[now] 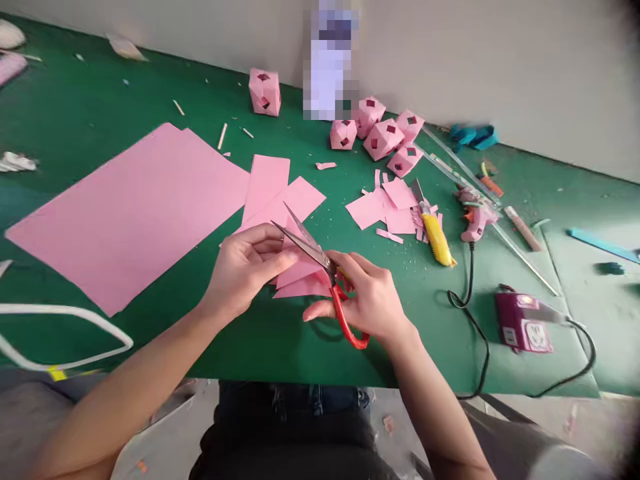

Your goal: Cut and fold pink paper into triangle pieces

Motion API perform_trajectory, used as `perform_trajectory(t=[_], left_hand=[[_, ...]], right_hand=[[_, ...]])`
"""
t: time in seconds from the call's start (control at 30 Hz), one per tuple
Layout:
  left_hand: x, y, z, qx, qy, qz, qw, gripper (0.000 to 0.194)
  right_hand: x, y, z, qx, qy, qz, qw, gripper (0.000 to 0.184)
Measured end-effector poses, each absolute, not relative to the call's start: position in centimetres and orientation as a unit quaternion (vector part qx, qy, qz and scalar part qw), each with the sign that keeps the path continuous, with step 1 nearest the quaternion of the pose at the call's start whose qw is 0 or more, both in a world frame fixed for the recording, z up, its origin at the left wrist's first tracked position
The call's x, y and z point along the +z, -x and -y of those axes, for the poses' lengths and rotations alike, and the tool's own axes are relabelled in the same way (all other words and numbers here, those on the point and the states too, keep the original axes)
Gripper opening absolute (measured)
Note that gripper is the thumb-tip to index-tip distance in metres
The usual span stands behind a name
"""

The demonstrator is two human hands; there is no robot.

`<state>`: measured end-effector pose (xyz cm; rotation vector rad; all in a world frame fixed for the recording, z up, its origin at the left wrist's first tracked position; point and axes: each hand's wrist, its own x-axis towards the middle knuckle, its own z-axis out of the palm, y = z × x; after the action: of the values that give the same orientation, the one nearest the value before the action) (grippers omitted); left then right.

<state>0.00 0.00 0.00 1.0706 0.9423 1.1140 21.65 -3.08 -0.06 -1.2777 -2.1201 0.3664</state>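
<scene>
My right hand [370,293] grips a pair of red-handled scissors [341,310], whose blades are parted and point up and to the left. Between thumb and fingers, my left hand [245,270] pinches a piece of pink paper [295,267] right by the blades. Whether the blades touch the paper I cannot tell. More pink paper pieces [267,177] lie just beyond my left hand. To the left rests a large pink sheet [135,207].
Several folded pink paper shapes [384,139] stand near the wall. Right of the scissors lie pink scraps [367,210], a yellow utility knife [436,237], a pink glue gun [477,217] and a purple power socket box [523,320] with black cable. A white loop [65,310] is at left.
</scene>
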Motion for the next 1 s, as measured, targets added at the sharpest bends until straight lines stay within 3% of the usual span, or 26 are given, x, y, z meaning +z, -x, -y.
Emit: perform_trajectory(t=[1.0], left_hand=[[0.29,0.05,0.04,0.480,-0.461,-0.422,0.616,0.015]], right_hand=[[0.11,-21.19,3.45,0.114,0.497,0.797,0.323,0.075]])
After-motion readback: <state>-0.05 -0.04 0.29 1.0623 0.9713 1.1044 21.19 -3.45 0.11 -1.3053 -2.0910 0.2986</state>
